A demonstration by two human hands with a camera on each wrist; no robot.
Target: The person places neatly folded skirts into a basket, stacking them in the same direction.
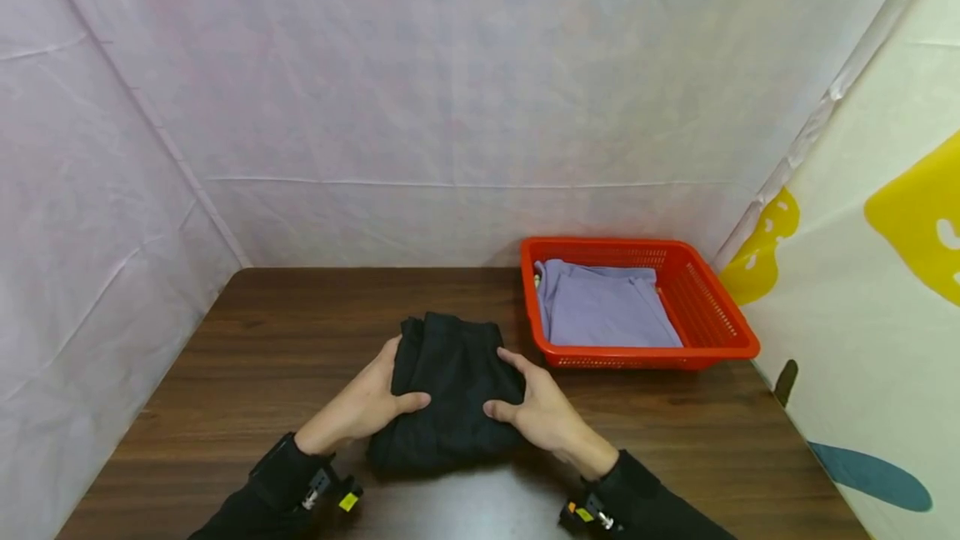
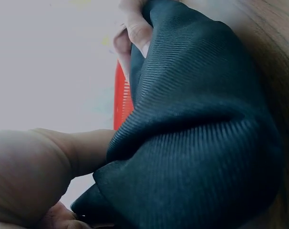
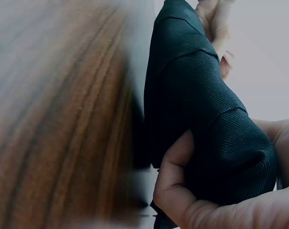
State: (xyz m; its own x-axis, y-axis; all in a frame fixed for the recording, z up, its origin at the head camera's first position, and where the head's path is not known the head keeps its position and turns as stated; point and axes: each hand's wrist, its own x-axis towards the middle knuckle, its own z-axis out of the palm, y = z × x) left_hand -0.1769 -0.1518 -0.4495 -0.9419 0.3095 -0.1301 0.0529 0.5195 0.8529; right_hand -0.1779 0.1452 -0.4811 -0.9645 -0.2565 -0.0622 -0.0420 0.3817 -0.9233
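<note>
A folded black garment (image 1: 453,390) of finely ribbed cloth is held between both hands over the front middle of the table. My left hand (image 1: 375,398) grips its left side, thumb on top and the other fingers hidden behind the edge. On the opposite side my right hand (image 1: 542,408) holds it the same way, thumb lying on the upper face. In the right wrist view the bundle (image 3: 197,90) looks thick, in several layers, with curled fingers (image 3: 175,176) at its edge. The left wrist view shows the ribbed cloth (image 2: 197,109) bulging in a deep crease.
A red plastic basket (image 1: 720,352) stands at the back right of the brown wooden table (image 1: 300,315). Folded lilac cloth (image 1: 603,307) lies inside it. White sheeting (image 1: 450,107) hangs behind the table and along both sides, with yellow and teal shapes on the right.
</note>
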